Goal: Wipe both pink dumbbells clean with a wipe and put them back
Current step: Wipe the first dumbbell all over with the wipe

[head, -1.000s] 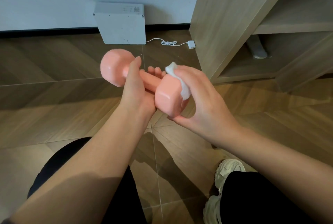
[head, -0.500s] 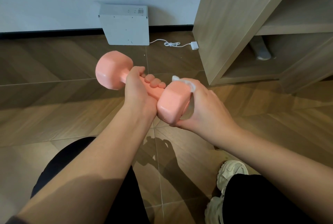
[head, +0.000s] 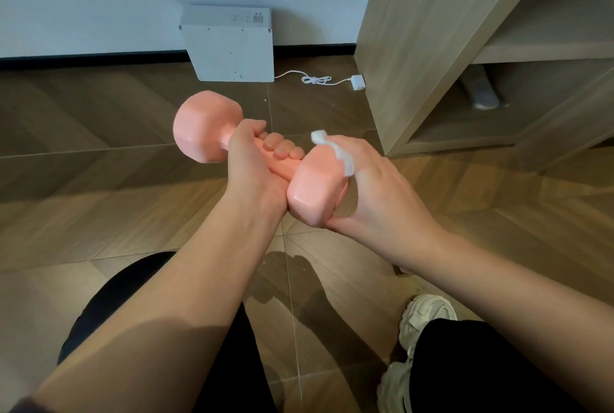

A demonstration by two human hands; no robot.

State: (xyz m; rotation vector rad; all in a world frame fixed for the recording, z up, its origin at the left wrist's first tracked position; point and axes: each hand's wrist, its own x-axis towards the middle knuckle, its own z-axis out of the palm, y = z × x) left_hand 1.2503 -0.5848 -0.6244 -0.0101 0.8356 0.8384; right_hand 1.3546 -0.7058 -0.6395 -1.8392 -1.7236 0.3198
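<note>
Legs: nearest to us, black trousers (head: pixel 109 309) fill the bottom edge, and a cream sneaker (head: pixel 427 316) stands on the wooden floor (head: pixel 99 213).
Left hand: our left hand (head: pixel 252 163) is wrapped tight round the handle of the pink dumbbell (head: pixel 206 128), with the fingertips showing over the bar.
Right hand: our right hand (head: pixel 378 193) cups the nearer head. The thumb is under it and the fingers curl over the top, pressing the white wipe (head: pixel 319 137) to its far upper edge. A tuft of the wipe pokes up.
Dumbbell: it is held in the air above the floor between both hands, slanting from far left to near right.
Since earlier: a second ago one finger of the left hand stood straight up and the wipe lay across the end face of the nearer head. Now that finger is folded in and the wipe sits higher, at the rim. The dumbbell hangs much where it did half a second ago.
White box: a white box (head: pixel 232 50) stands against the wall. We cannot read the small label and marks on its top, which are too small.
Cable: a white cable (head: pixel 312 80) runs from the box to a plug adapter (head: pixel 358 83) just beside the shelf unit.
Shelf unit: the wooden shelf unit (head: pixel 415 30) stands at the right, with a blurred grey object (head: pixel 483 95) in its lower compartment.
</note>
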